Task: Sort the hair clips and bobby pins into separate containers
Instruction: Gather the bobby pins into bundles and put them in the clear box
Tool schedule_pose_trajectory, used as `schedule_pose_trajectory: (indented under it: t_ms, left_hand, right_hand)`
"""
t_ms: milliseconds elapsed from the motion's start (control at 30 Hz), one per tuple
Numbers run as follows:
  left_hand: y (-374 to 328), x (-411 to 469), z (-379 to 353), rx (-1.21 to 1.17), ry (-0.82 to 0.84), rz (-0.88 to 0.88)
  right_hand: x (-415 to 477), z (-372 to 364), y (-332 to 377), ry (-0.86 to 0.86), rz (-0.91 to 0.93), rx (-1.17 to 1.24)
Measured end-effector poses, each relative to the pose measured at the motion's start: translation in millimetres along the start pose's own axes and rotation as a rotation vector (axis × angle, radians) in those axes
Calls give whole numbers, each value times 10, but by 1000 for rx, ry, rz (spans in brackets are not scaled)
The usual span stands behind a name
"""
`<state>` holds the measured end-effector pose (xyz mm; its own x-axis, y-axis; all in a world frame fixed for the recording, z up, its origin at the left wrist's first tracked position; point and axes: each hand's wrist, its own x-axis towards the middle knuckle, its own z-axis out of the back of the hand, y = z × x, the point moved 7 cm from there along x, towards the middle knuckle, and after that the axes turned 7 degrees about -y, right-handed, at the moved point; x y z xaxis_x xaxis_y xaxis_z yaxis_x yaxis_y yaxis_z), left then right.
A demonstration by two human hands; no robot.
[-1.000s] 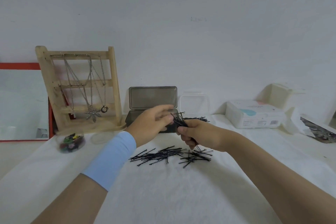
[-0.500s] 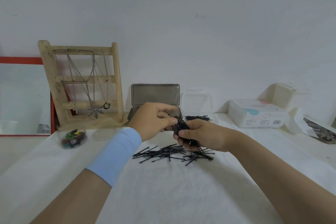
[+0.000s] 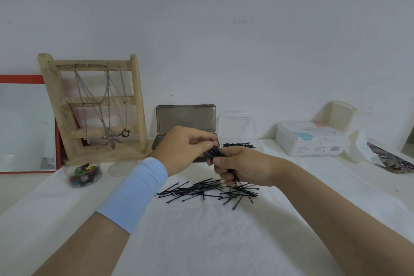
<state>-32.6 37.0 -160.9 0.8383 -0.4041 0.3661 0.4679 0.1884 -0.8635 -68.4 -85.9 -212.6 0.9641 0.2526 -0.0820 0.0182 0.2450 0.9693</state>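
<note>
At the left, the hair clips [image 3: 84,173] are sitting in a round clear tub [image 3: 66,175], well apart from the work. Your left hand [image 3: 186,147] is pinching the top of a bobby pin bundle [image 3: 216,152]. Your right hand [image 3: 243,168] is gripping its lower part, above the loose pins [image 3: 206,190] lying on the bench [image 3: 201,242]. Caution: you are risking a spill. If either grip is slackening, the thin pins are likely fanning out and dropping back onto the pile, or missing the grey case [image 3: 186,119] standing open behind your hands.
</note>
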Motion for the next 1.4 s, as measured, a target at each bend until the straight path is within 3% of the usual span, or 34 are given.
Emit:
schedule_pose_trajectory:
  t_ms: [167, 400, 567, 733, 933, 1000, 1067, 1133, 1400]
  left_hand:
    - [28, 24, -7, 81, -73, -22]
    - [100, 55, 279, 3, -261, 122]
    - [257, 11, 115, 242, 74, 240]
    - [300, 21, 109, 420, 135, 236]
    - [362, -26, 25, 731, 372, 167]
    - [263, 37, 21, 624, 241, 90]
    - [156, 50, -29, 359, 146, 34]
    - [98, 25, -165, 247, 186, -20]
    - [155, 21, -251, 220, 255, -18]
  right_hand:
    - [53, 76, -52, -148, -16, -229]
    - [42, 65, -38, -73, -10, -146]
    - [47, 143, -62, -97, -61, 127]
    - [54, 237, -142, -125, -127, 194]
    - [41, 322, -107, -147, -108, 275]
    - [43, 244, -97, -99, -91, 249]
    - [47, 161, -81, -64, -71, 227]
    - [40, 104, -58, -47, -53, 215]
    - [40, 99, -95, -25, -10, 138]
